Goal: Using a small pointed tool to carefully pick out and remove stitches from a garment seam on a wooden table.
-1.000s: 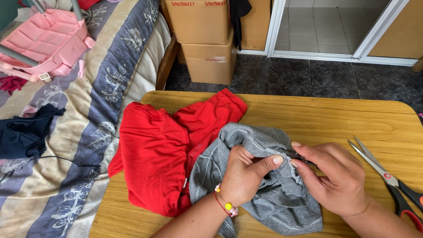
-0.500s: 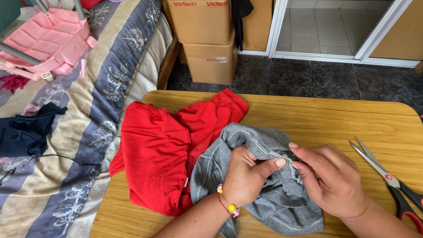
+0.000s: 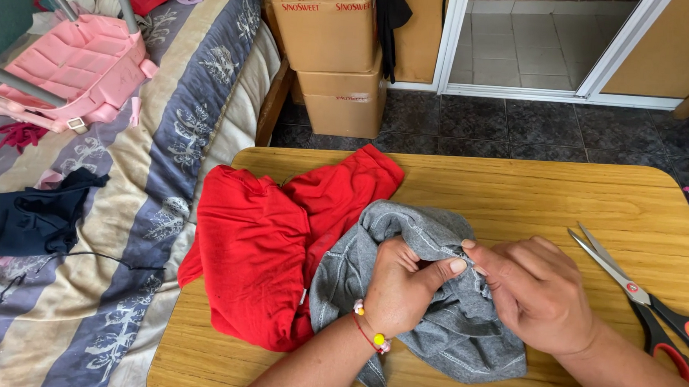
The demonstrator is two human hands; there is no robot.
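Note:
A crumpled grey garment (image 3: 424, 315) lies on the wooden table (image 3: 517, 195), overlapping a red garment (image 3: 267, 244) that hangs over the table's left edge. My left hand (image 3: 402, 287), with a beaded bracelet at the wrist, pinches a fold of the grey cloth between thumb and fingers. My right hand (image 3: 539, 294) grips the same fold from the right, fingertips almost touching the left thumb. What lies between the fingertips is hidden.
Scissors with red and black handles (image 3: 652, 312) lie open on the table to the right. A bed with a striped cover (image 3: 166, 153) stands at the left, carrying a pink bag (image 3: 76, 69) and dark clothing (image 3: 33, 216). Cardboard boxes (image 3: 332, 51) are stacked behind.
Both hands have shifted slightly on the grey garment, working the same fold. The garments and scissors stay where they were.

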